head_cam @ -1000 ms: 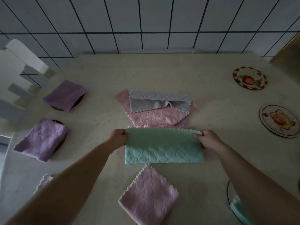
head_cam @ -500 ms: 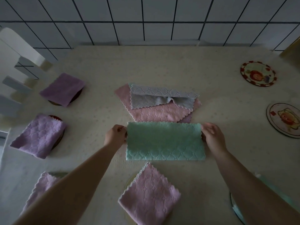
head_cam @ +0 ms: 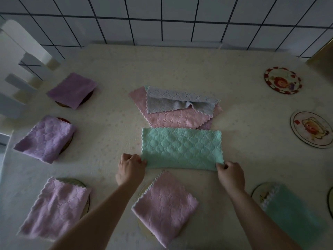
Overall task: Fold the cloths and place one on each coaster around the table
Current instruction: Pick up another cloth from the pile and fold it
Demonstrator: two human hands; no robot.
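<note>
Green cloth [head_cam: 182,147] lies flat mid-table as a wide rectangle, folded edge toward the person. Left hand [head_cam: 130,168] pinches its near-left corner, fingers curled; right hand [head_cam: 231,173] pinches the near-right corner the same way. Just beyond it: pink cloth [head_cam: 169,118] with a grey cloth [head_cam: 178,102] on top, loosely doubled over. Just in front: folded pink square [head_cam: 164,207] on a coaster, mostly covering it. Left side: three more folded cloths on coasters, dark purple [head_cam: 72,90], lilac [head_cam: 46,138], pale pink [head_cam: 55,207]. Near right: folded green cloth [head_cam: 292,212] on a coaster. Far right: two bare picture coasters, red-rimmed [head_cam: 282,80] and cream one [head_cam: 310,129]. Cream table [head_cam: 180,65]; tiled wall [head_cam: 180,20] behind.
</note>
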